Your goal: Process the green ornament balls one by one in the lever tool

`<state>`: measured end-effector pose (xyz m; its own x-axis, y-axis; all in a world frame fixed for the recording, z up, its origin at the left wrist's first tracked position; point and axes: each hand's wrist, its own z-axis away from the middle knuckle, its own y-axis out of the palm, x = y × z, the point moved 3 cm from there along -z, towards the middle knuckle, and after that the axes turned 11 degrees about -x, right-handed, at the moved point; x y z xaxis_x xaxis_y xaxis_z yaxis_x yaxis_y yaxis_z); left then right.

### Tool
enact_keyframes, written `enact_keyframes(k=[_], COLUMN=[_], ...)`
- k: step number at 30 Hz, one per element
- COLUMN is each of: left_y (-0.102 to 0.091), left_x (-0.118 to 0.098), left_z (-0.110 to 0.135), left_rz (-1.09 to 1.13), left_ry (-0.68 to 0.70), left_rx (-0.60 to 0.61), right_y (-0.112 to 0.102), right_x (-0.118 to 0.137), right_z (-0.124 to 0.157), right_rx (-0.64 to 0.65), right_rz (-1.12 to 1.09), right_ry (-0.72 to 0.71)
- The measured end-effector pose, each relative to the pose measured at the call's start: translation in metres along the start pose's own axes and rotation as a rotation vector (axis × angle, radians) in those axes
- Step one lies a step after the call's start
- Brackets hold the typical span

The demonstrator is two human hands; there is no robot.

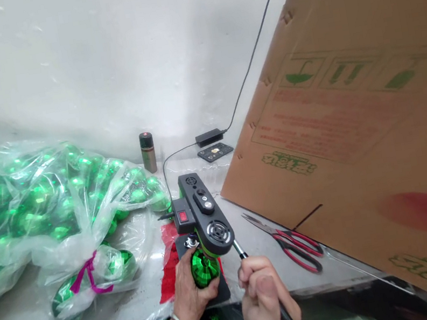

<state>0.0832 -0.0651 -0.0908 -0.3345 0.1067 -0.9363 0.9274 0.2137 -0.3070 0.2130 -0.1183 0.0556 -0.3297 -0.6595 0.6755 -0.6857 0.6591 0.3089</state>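
Observation:
My left hand [188, 290], with a metal bangle on the wrist, is wrapped round a shiny green faceted bauble [204, 268]. The bauble sits under the front end of a black bench-top machine [207, 213], which has round vents, a knob and a red switch. Where the bauble's top meets the machine is hidden. To the right, my right hand [263, 296] is closed on a black-handled lever [288, 317], whose metal rod runs up to the machine. A red cloth [170, 279] lies under the machine's black base.
Clear plastic bags of green baubles [53, 208] fill the left side, one tied with purple ribbon [89, 273]. Red-handled scissors [293, 247] lie right, beside a large leaning cardboard box [344, 160]. Behind are a bottle [148, 153], a phone [215, 152] and a power adapter [209, 137].

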Motion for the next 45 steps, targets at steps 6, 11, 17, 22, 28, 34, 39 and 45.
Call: enact_keyframes(k=[6,11,17,22,28,34,39,45], left_y=[0.003,0.004,0.004,0.005,0.005,0.004,0.004,-0.004], left_x=[0.002,0.003,0.003,0.003,0.002,0.005,0.005,0.023], left_z=[0.0,-0.001,-0.002,-0.003,-0.003,-0.001,-0.004,0.008], left_rz=[0.029,0.022,0.024,0.018,0.016,0.015,0.007,0.004], left_ry=[0.016,0.028,0.055,0.057,0.025,0.039,0.033,0.093], left_rx=[-0.026,-0.023,-0.012,-0.022,-0.044,-0.071,-0.045,-0.059], right_y=[0.001,0.004,0.006,0.005,0.002,-0.002,-0.004,0.017], right_x=[0.0,0.001,0.002,0.001,-0.005,-0.023,-0.018,0.027], right_z=[-0.003,-0.002,-0.002,0.002,0.013,0.029,0.017,-0.037], right_rx=[0.002,-0.009,-0.015,-0.023,-0.013,-0.012,0.053,0.096], right_rz=[-0.048,-0.072,-0.093,-0.108,-0.105,-0.11,-0.093,0.018], right_ry=[0.021,0.033,0.068,0.086,0.074,0.01,-0.026,0.087])
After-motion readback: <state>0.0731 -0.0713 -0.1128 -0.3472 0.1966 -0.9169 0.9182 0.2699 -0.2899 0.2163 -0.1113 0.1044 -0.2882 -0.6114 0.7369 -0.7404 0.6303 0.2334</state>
